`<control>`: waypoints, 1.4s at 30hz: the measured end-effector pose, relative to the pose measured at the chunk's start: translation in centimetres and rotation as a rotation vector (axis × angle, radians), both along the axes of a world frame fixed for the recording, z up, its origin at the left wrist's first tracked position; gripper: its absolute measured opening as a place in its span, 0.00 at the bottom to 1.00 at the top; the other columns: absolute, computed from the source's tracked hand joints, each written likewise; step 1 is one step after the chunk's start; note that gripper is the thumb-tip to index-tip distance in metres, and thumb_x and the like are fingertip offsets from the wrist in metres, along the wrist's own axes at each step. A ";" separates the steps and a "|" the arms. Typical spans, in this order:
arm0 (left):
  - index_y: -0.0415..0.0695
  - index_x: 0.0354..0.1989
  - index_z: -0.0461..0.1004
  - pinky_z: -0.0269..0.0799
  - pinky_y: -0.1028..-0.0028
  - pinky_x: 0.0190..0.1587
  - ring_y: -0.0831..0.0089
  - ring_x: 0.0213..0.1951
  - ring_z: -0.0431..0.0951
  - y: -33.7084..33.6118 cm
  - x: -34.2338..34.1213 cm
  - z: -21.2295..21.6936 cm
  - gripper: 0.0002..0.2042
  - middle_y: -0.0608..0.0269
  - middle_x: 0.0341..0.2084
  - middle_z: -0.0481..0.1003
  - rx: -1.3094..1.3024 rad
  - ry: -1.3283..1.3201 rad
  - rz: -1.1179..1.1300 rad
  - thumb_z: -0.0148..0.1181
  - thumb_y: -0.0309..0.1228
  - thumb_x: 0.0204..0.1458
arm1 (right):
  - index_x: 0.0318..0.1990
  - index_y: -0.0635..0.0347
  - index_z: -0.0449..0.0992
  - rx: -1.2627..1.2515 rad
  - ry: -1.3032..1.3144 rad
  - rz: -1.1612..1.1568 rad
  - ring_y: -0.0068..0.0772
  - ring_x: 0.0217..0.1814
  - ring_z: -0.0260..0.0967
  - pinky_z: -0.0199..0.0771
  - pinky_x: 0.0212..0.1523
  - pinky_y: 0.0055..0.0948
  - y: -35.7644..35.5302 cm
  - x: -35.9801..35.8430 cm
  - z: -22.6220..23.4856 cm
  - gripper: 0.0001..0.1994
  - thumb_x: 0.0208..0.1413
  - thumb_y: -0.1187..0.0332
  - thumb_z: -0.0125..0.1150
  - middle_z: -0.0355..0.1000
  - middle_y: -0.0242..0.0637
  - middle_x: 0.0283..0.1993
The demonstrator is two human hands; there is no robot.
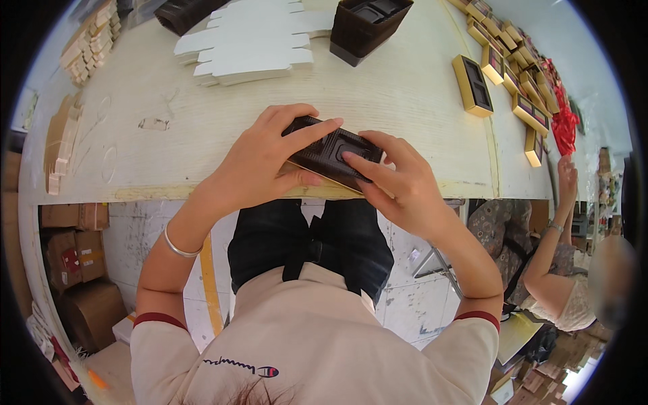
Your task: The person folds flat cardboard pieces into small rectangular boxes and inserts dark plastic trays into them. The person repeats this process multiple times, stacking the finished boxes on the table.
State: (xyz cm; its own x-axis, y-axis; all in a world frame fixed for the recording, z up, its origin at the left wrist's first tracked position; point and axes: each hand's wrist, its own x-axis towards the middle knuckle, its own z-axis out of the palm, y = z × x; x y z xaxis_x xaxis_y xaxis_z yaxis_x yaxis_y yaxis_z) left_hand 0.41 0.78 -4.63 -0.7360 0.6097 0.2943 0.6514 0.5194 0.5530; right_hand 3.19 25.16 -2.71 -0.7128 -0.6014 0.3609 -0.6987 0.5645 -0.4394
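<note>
A small flat gold box with a dark brown plastic insert tray (331,151) rests at the near edge of the pale wooden table (378,88). My left hand (266,162) grips its left end, fingers over the top and thumb along the near side. My right hand (398,179) holds its right end, with the fingers pressing down on the dark insert. Both of my forearms come up from below, and a silver bangle sits on the left wrist.
A stack of flat white die-cut cards (253,40) and a pile of dark brown trays (368,25) lie at the table's far side. Several finished gold boxes (472,84) line the right. Another person (567,270) reaches up at the right. Cardboard cartons (74,250) stand on the floor.
</note>
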 end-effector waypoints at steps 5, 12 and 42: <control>0.53 0.61 0.67 0.63 0.61 0.60 0.55 0.59 0.62 0.1 0.9 0.4 0.32 0.57 0.59 0.62 -0.210 0.176 0.060 0.67 0.37 0.42 | 0.55 0.57 0.73 0.085 0.044 0.043 0.51 0.58 0.64 0.65 0.56 0.45 0.4 -0.4 -0.7 0.26 0.53 0.51 0.60 0.59 0.52 0.63; 0.46 0.64 0.61 0.50 0.54 0.67 0.51 0.65 0.55 -0.3 1.2 0.4 0.34 0.56 0.65 0.57 -0.371 0.196 -0.033 0.63 0.40 0.47 | 0.58 0.56 0.69 0.286 0.161 -0.087 0.54 0.61 0.59 0.61 0.60 0.44 -1.1 0.9 -1.5 0.27 0.51 0.57 0.63 0.59 0.55 0.62; 0.44 0.29 0.75 0.70 0.68 0.35 0.63 0.34 0.75 -5.8 6.2 8.9 0.19 0.60 0.33 0.75 0.982 -0.317 -1.045 0.58 0.50 0.55 | 0.49 0.68 0.72 0.349 -0.102 -0.033 0.51 0.58 0.64 0.65 0.58 0.38 -11.8 -15.7 0.5 0.25 0.48 0.60 0.67 0.68 0.52 0.54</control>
State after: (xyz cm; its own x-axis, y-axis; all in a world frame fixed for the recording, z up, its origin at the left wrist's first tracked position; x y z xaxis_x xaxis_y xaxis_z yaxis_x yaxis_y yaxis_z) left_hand 6.59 -4.97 4.30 -0.2070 0.5490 0.8098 0.2739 -0.7621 0.5867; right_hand -12.48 13.37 -2.26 -0.7554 -0.6522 0.0636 -0.6404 0.7142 -0.2827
